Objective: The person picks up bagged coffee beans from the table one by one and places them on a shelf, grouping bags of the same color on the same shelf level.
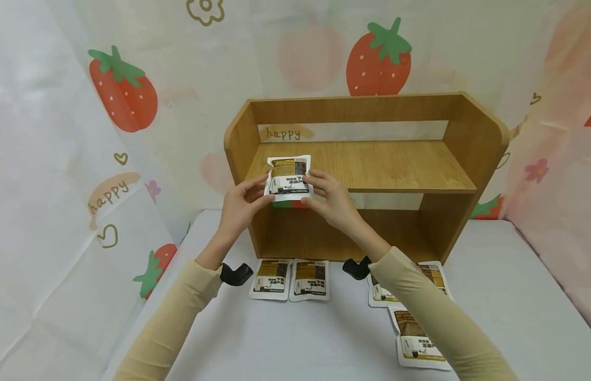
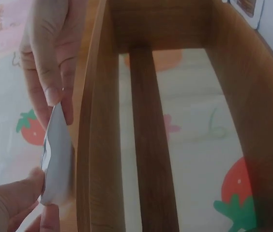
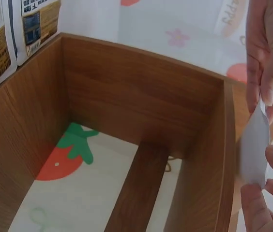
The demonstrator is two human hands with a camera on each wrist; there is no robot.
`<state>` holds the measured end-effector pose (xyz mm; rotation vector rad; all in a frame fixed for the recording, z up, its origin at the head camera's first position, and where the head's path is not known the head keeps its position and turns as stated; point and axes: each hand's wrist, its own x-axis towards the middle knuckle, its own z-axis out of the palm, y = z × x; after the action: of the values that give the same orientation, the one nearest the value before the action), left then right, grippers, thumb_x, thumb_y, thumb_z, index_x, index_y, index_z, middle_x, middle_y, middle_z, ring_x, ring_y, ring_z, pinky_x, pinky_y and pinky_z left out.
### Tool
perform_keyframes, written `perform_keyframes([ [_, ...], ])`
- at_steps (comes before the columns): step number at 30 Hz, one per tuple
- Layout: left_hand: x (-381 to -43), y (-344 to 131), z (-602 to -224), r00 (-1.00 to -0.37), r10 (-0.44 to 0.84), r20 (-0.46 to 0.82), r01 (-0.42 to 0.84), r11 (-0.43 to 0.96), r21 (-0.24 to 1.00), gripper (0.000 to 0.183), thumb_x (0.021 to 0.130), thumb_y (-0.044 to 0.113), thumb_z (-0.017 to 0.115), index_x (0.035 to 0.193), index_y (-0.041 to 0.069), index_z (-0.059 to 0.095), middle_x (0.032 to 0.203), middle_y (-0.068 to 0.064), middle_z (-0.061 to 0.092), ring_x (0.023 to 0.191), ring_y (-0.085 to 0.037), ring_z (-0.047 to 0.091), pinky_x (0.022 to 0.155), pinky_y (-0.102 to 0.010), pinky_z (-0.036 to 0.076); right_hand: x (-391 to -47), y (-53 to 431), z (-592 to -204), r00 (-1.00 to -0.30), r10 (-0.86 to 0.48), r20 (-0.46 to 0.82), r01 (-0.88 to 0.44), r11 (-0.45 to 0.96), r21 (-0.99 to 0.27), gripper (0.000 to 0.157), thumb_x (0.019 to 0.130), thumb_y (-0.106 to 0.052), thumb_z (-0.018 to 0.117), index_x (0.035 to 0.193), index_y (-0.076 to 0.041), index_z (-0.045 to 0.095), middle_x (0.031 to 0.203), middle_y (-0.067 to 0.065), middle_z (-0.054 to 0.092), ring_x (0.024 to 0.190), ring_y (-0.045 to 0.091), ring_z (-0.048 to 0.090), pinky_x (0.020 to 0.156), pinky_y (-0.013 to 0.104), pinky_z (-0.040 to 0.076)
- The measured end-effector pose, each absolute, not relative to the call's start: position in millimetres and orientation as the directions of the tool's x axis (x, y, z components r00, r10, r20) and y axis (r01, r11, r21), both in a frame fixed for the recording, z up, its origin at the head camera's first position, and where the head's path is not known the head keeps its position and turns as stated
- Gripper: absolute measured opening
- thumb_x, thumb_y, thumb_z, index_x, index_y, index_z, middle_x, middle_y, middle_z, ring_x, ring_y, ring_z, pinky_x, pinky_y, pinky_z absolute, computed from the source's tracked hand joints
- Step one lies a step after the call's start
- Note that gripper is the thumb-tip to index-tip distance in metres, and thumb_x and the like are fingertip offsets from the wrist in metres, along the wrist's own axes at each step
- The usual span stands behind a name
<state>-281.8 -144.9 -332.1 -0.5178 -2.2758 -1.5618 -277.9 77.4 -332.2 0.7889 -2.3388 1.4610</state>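
Note:
Between my two hands is a white-edged pouch (image 1: 289,179) with a brown and black printed front, held up before the left part of the upper shelf (image 1: 372,164). My left hand (image 1: 240,206) pinches its left edge, thumb at the lower corner. On the opposite edge, my right hand (image 1: 331,198) grips it with thumb and fingers. Both wrist views show the pouch (image 2: 58,154) edge-on, close to the shelf board's front edge, with fingers on either end.
A two-tier wooden shelf (image 1: 467,211) stands on the white table (image 1: 276,338). Two similar pouches (image 1: 270,279) lie side by side before its left end. More pouches (image 1: 417,346) lie at the right, partly under my right sleeve. Strawberry-print cloth (image 1: 133,211) hangs behind.

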Motion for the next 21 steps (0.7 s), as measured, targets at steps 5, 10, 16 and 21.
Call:
perform_keyframes([
  [5,-288,-142,-333,-0.855,0.065,0.514,0.504,0.338,0.795,0.041,0.080,0.008,0.072,0.119,0.002,0.062,0.122,-0.012,0.061,0.106,-0.024,0.061,0.089,-0.031,0.050,-285,72,-331,-0.801,-0.284,0.527,-0.598,0.355,-0.719,0.046,0.084,-0.004,0.066,0.127,0.004,0.053,0.138,0.021,0.042,0.118,0.033,0.051,0.093,0.035,0.047],
  [10,-292,-137,-334,-0.822,0.038,0.568,0.534,0.400,0.745,0.038,0.080,0.009,0.071,0.116,0.000,0.064,0.120,-0.013,0.062,0.107,-0.023,0.061,0.089,-0.031,0.049,-291,69,-330,-0.815,-0.268,0.513,-0.579,0.402,-0.710,0.045,0.085,-0.007,0.066,0.127,0.002,0.054,0.140,0.020,0.041,0.120,0.033,0.050,0.093,0.035,0.048],
  [16,-301,-135,-333,-0.801,0.026,0.598,0.543,0.450,0.709,0.036,0.081,0.008,0.069,0.116,-0.002,0.063,0.117,-0.016,0.063,0.106,-0.024,0.062,0.087,-0.029,0.050,-300,66,-327,-0.831,-0.261,0.492,-0.555,0.449,-0.700,0.043,0.086,-0.011,0.065,0.127,0.001,0.055,0.141,0.019,0.041,0.123,0.031,0.048,0.095,0.033,0.046],
  [21,-308,-134,-339,-0.767,0.035,0.641,0.563,0.515,0.646,0.029,0.083,0.006,0.067,0.111,-0.003,0.066,0.110,-0.016,0.066,0.100,-0.024,0.063,0.084,-0.029,0.052,-307,63,-325,-0.828,-0.285,0.483,-0.559,0.496,-0.664,0.042,0.086,-0.012,0.065,0.125,0.002,0.056,0.138,0.021,0.043,0.120,0.032,0.050,0.092,0.033,0.048],
])
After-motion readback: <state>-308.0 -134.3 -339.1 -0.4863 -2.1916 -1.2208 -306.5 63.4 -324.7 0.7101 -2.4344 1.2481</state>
